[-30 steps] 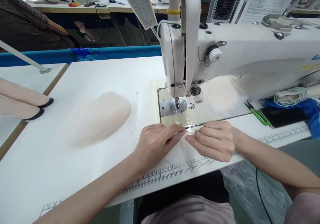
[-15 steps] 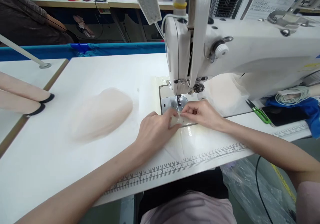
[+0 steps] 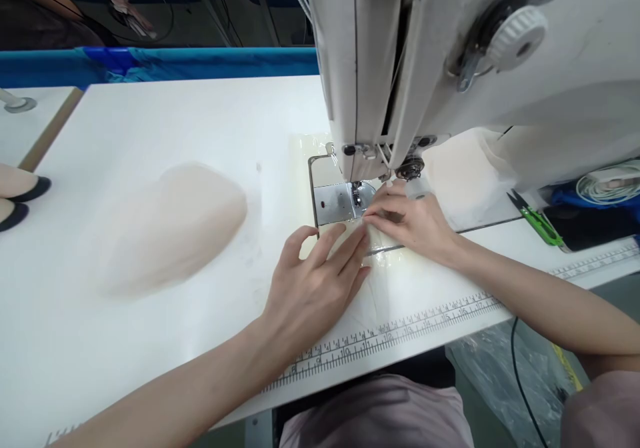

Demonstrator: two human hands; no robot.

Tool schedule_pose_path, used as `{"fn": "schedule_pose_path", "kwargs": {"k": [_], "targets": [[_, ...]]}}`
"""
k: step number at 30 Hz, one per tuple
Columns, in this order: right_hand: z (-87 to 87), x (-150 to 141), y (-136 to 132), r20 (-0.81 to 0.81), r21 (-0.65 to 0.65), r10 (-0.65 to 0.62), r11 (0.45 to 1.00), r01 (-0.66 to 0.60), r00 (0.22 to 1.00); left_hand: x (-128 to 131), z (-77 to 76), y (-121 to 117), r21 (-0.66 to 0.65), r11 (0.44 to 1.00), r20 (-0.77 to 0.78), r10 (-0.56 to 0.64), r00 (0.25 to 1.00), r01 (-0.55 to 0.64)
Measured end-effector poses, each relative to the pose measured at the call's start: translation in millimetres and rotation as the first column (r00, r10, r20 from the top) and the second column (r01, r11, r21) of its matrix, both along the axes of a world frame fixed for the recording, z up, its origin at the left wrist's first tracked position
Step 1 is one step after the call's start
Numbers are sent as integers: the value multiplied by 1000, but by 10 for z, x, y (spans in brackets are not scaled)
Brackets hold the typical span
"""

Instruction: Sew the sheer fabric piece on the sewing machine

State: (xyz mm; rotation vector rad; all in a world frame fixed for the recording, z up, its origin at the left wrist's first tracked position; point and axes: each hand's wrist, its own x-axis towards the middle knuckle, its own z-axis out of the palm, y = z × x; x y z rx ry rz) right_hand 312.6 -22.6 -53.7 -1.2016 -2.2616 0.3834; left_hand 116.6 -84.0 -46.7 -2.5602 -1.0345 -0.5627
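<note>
My left hand [image 3: 315, 281] rests at the front of the needle plate [image 3: 333, 203] with its fingers spread, the tips close to my right hand. My right hand [image 3: 413, 221] is closed in a pinch just right of the presser foot [image 3: 356, 193]. A thin, pale, see-through piece of fabric [image 3: 379, 288] seems to run from the pinch toward the table's front edge; its outline is faint. Over both hands stands the white sewing machine [image 3: 370, 61]. To the left lies a sheer beige fabric piece [image 3: 200, 225], flat on the white table [image 3: 125, 128].
Green-handled thread snips [image 3: 543, 227] lie at the right beside a dark phone-like slab [image 3: 590, 228]. Pale fabric [image 3: 463, 175] sits under the machine arm. A measuring tape [image 3: 400, 331] runs along the front edge. Dark-tipped beige rolls [image 3: 20, 191] stick in from the left.
The view has moved closer to the machine and tilted down. My left hand has gone from a pinch to spread fingers. My right hand stays pinched, now nearer the presser foot.
</note>
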Motion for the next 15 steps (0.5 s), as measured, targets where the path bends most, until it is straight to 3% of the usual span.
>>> {"fn": "schedule_pose_path", "kwargs": {"k": [6, 15], "targets": [[-17, 88, -29, 118, 199, -26, 980, 2, 993, -14, -22, 52, -41, 999, 35, 8, 999, -7], [9, -90, 120, 90, -52, -134, 989, 139, 987, -12, -33, 72, -44, 999, 57, -13, 998, 15]]}}
